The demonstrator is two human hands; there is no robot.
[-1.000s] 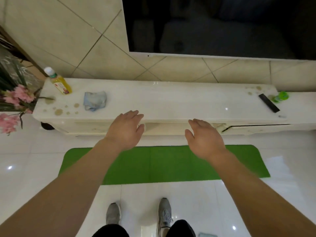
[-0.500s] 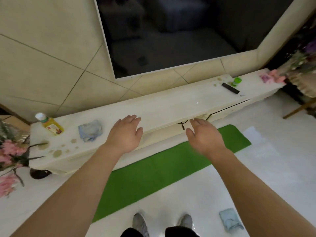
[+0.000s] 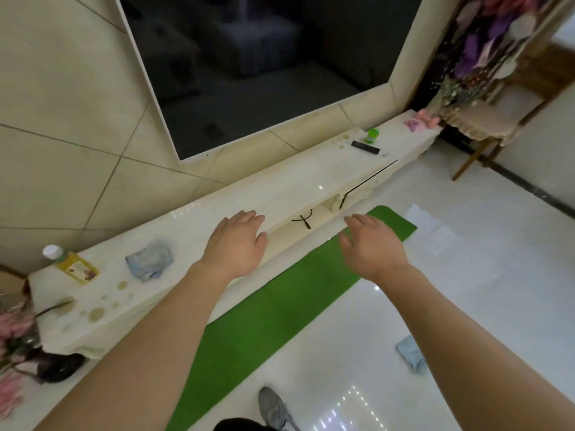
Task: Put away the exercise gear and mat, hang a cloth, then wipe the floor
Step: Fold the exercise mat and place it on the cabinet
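Observation:
A long green mat [image 3: 280, 309] lies flat on the white tiled floor along the front of the low cream TV cabinet [image 3: 199, 219]. A crumpled pale blue cloth [image 3: 150, 263] rests on the cabinet top at the left. A second pale blue cloth [image 3: 410, 354] lies on the floor to the right, partly hidden by my right forearm. My left hand [image 3: 238, 244] hovers palm down over the cabinet's front edge, fingers apart, holding nothing. Above the mat's far end, my right hand [image 3: 371, 245] is also empty with spread fingers.
On the cabinet are a yellow bottle [image 3: 72, 265] at the left and a black remote [image 3: 365, 148] with a green item [image 3: 371, 135] at the right. A dark TV screen [image 3: 264, 63] hangs above. Pink flowers [image 3: 12, 334] stand far left; a wooden stand [image 3: 485, 132] far right.
The view has swung right and tilted, so the cabinet and mat now run diagonally and the floor cloth has come into sight. Both hands stay out in front, empty.

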